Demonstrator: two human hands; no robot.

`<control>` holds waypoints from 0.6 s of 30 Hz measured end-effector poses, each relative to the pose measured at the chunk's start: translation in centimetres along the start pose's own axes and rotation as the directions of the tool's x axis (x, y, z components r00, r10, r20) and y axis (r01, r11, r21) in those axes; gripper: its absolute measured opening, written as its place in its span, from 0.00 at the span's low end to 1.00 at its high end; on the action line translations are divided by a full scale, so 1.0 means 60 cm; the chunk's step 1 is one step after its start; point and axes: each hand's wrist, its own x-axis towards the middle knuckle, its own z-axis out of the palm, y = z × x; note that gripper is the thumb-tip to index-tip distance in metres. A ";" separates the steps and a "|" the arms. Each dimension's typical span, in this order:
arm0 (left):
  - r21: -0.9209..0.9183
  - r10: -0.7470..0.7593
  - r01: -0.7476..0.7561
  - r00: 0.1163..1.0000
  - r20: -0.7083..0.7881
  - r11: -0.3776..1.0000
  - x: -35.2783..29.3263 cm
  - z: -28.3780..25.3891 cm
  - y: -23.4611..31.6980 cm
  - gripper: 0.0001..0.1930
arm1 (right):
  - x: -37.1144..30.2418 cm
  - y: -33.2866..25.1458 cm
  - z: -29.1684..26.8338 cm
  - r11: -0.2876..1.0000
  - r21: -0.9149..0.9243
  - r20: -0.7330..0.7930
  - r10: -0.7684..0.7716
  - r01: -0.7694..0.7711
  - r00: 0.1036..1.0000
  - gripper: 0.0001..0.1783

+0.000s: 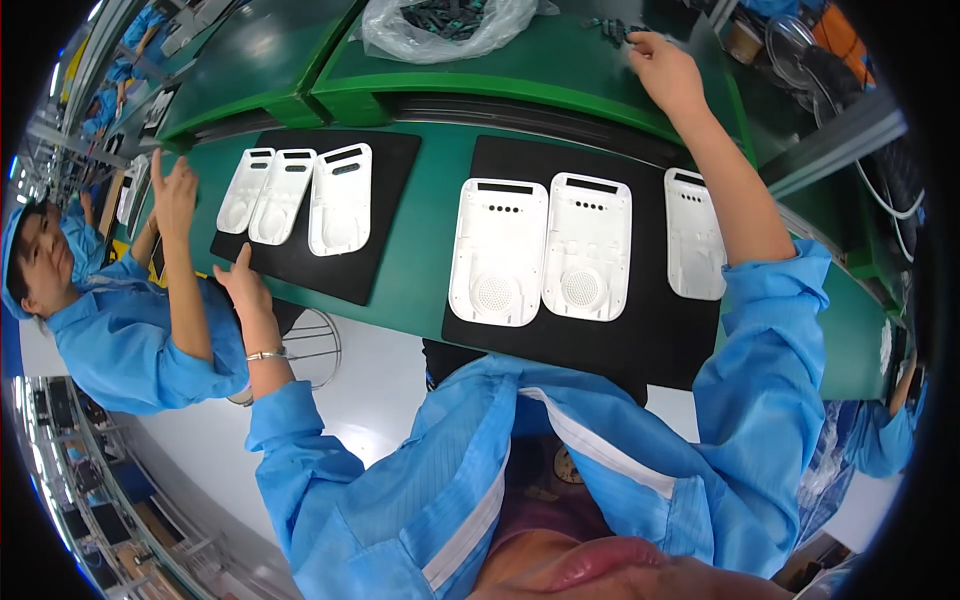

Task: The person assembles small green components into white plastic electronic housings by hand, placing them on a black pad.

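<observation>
- Head view: right hand (664,70) is reaching across the green worktop (420,270), fingers closing on small dark parts (610,30).
- Left hand (243,283) is resting open-fingered, holding nothing, steadying the black mat (310,255).
- White shells (540,250) are lying in rows, insides up, for access.

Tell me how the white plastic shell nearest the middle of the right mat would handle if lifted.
The white shell looks thin and moulded, so probably light and fairly stiff. It lies flat on the black mat, so rolling seems unlikely. Its smooth surface may be slippery; its edges may give better grip.
</observation>
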 end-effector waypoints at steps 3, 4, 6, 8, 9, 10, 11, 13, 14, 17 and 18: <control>0.581 0.673 -0.666 0.695 0.253 0.468 -0.027 -0.004 0.017 0.31 | 0.031 0.004 0.024 0.993 -0.100 0.012 0.060 -0.059 0.998 0.21; 0.409 0.593 -0.710 0.704 0.390 0.573 -0.058 0.010 0.026 0.29 | 0.040 0.006 0.029 0.986 -0.142 0.005 0.088 -0.086 0.996 0.21; 0.268 0.527 -0.721 0.664 0.531 0.639 -0.144 0.069 0.058 0.20 | 0.063 0.018 0.046 0.979 -0.192 -0.014 0.065 -0.067 0.998 0.20; 0.118 0.586 -0.877 0.407 0.701 0.466 -0.226 0.146 0.112 0.11 | 0.085 0.031 0.057 0.967 -0.249 -0.025 0.046 -0.051 0.999 0.20; 0.031 0.612 -0.917 0.290 0.735 0.398 -0.253 0.184 0.137 0.10 | 0.095 0.036 0.057 0.966 -0.255 0.019 0.046 -0.039 0.999 0.20; -0.060 0.629 -0.943 0.169 0.759 0.326 -0.272 0.221 0.157 0.10 | 0.099 0.040 0.054 0.965 -0.260 0.064 0.046 -0.028 0.997 0.20; -0.124 0.636 -0.938 0.119 0.763 0.324 -0.283 0.259 0.170 0.10 | 0.096 0.042 0.047 0.964 -0.266 0.068 0.049 -0.029 0.996 0.20; -0.211 0.653 -0.939 0.020 0.757 0.273 -0.282 0.337 0.181 0.09 | 0.079 0.048 0.028 0.996 -0.093 0.110 0.006 0.005 0.994 0.20; -0.234 0.660 -0.946 -0.031 0.751 0.222 -0.275 0.377 0.183 0.10 | 0.068 0.053 0.019 0.995 -0.100 0.110 0.014 -0.003 0.994 0.20; -0.138 0.601 -0.977 -0.013 0.799 0.162 -0.245 0.490 0.173 0.13 | 0.016 0.060 -0.019 0.606 0.685 0.394 0.158 -0.404 0.905 0.18; -0.093 0.564 -0.988 -0.007 0.826 0.124 -0.228 0.520 0.166 0.14 | -0.003 0.057 -0.029 0.603 0.680 0.397 0.177 -0.417 0.901 0.18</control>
